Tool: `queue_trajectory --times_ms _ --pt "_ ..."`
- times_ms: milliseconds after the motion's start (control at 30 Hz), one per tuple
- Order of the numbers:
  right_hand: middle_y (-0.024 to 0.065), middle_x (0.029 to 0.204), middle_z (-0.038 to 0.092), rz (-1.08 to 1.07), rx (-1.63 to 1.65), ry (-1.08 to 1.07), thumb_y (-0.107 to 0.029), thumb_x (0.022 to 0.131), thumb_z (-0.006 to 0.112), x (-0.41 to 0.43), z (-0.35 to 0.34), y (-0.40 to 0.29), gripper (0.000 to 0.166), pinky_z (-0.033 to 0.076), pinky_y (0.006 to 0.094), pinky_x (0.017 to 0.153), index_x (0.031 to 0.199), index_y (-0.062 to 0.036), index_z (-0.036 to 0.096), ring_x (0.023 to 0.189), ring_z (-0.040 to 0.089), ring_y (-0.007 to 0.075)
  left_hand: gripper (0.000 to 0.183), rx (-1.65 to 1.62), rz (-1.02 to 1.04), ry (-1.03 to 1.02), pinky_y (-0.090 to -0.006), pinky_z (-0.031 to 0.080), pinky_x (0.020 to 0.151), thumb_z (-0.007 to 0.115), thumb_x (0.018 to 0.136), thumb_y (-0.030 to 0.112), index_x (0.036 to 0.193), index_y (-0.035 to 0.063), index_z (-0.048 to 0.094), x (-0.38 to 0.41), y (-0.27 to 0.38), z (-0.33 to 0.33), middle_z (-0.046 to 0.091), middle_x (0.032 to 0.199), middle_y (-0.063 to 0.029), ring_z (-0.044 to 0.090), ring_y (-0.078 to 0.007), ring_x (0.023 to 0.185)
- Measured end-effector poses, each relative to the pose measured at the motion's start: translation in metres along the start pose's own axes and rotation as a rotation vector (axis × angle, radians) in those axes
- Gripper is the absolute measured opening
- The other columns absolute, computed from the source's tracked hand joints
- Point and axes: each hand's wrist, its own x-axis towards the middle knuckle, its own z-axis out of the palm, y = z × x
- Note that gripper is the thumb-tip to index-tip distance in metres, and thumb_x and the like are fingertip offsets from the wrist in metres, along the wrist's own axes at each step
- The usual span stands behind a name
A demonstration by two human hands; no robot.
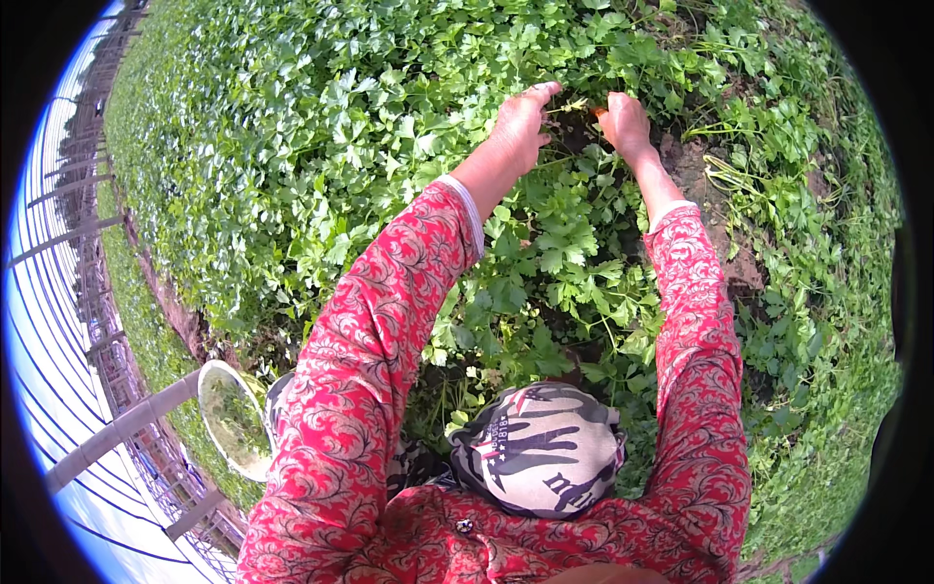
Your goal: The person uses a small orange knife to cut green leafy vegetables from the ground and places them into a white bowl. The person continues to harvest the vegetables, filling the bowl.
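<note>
My left hand (519,130) reaches in among leafy green plants (562,237) that look like celery or parsley. Its thumb stands apart from the fingers, and I see nothing held in it. To its right, my right hand (625,125) is curled into a fist. A small orange object (600,112) shows at the fist's left side; most of it is hidden, so its kind is unclear. Between the two hands lies a pale yellowish sprig (573,106) over dark, shaded soil. Leaves partly cover the fingertips of my left hand.
A white bucket (232,420) with some greens inside is at the lower left, beside my leg. My knee (543,449), in patterned cloth, juts up below the plants. Bare soil (740,255) and loose stems (730,175) lie right of my right arm. Greenhouse posts (124,427) line the left.
</note>
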Motion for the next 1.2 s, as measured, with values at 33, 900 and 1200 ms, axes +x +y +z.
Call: queue_trajectory --times_ms 33,900,1200 --pt "0.0142 0.069 0.063 0.031 0.073 -0.036 -0.012 0.075 0.059 0.002 -0.002 0.002 0.011 0.049 0.0382 0.060 0.072 -0.0013 0.059 0.067 0.063 0.0281 0.039 0.001 0.007 -0.004 -0.0512 0.017 0.105 0.051 0.087 0.028 0.121 0.0095 0.050 -0.001 0.001 0.000 0.029 0.138 -0.0127 0.020 -0.0305 0.130" --pt "0.0160 0.081 0.062 -0.298 -0.266 0.129 -0.008 0.078 0.050 -0.002 0.025 -0.019 0.010 0.050 0.0404 0.064 0.080 -0.0027 0.059 0.075 0.061 0.0331 0.036 0.021 0.053 -0.051 -0.0516 0.017 0.105 0.036 0.092 0.023 0.124 0.0089 0.046 -0.010 0.004 -0.008 0.027 0.139 -0.0139 0.020 -0.0328 0.130" --pt "0.0248 0.088 0.061 0.032 0.257 -0.004 -0.011 0.072 0.062 0.003 0.033 0.022 0.030 0.049 0.0359 0.070 0.096 0.0067 0.057 0.079 0.062 0.0353 0.034 -0.013 0.042 -0.048 -0.0518 0.017 0.105 0.037 0.092 0.022 0.122 0.0094 0.048 -0.012 0.004 -0.009 0.030 0.137 -0.0140 0.019 -0.0319 0.131"
